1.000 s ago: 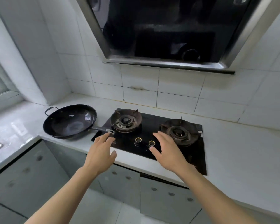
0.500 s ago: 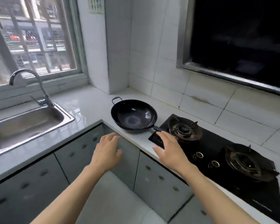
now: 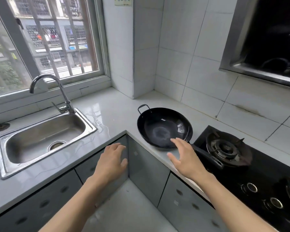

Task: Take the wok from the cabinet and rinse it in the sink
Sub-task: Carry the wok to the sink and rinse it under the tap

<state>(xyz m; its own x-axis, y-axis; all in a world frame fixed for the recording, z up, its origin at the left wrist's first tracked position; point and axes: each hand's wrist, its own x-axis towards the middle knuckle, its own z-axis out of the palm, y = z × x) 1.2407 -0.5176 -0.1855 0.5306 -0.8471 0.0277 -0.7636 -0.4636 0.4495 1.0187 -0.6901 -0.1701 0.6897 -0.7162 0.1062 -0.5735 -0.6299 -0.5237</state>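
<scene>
A black wok [image 3: 162, 126] rests on the white counter in the corner, its long handle pointing right over the stove edge and a small loop handle at the back. My right hand [image 3: 186, 158] hovers open over the wok's near rim, just left of the long handle, holding nothing. My left hand [image 3: 111, 162] is open in front of the grey cabinet doors [image 3: 146, 163] at the inner counter corner. A steel sink [image 3: 43, 139] with a curved faucet [image 3: 57, 92] lies to the left; no water runs.
A black two-burner gas stove [image 3: 233, 154] sits right of the wok. A range hood [image 3: 264, 39] hangs at the upper right. The window [image 3: 40, 39] is behind the sink. Water shines on the counter [image 3: 107, 114] between sink and wok.
The view has swung left from the stove to the sink corner. Both hands shifted left with it; my right hand now reaches over the wok's near rim.
</scene>
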